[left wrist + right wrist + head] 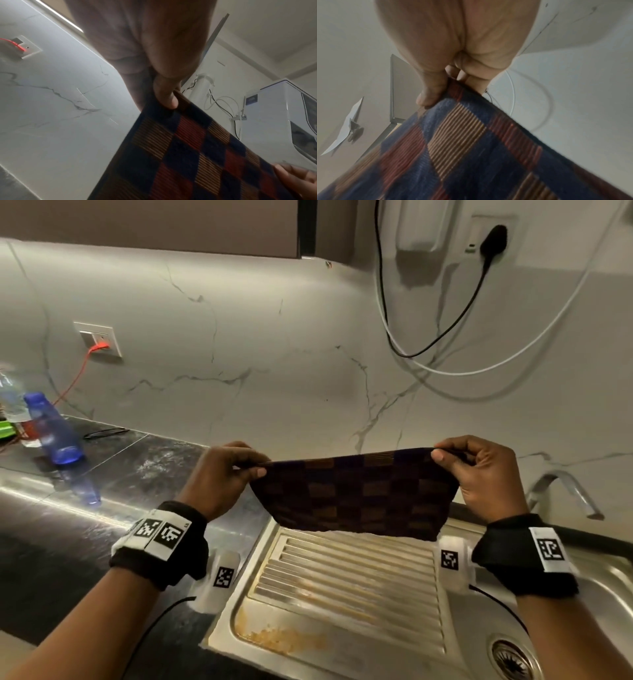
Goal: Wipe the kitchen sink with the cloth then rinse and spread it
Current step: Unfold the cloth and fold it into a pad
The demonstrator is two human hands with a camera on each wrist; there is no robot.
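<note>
A dark checked cloth [352,494] of navy, red and tan squares hangs stretched between both hands above the steel sink's ribbed drainboard [349,580]. My left hand [227,470] pinches its top left corner. My right hand [476,470] pinches the top right corner. In the left wrist view the thumb presses the cloth [192,155] edge. The right wrist view shows the cloth [462,155] held between thumb and fingers. The sink bowl with its drain [512,659] lies at the lower right, and the tap [561,491] stands behind my right hand.
A blue bottle [51,429] and a clear bottle [10,395] stand on the dark counter [144,460] at left. A red cable runs to a wall socket [99,338]. Black and white cables [445,350] hang on the marble wall. A rusty stain [281,638] marks the drainboard's front.
</note>
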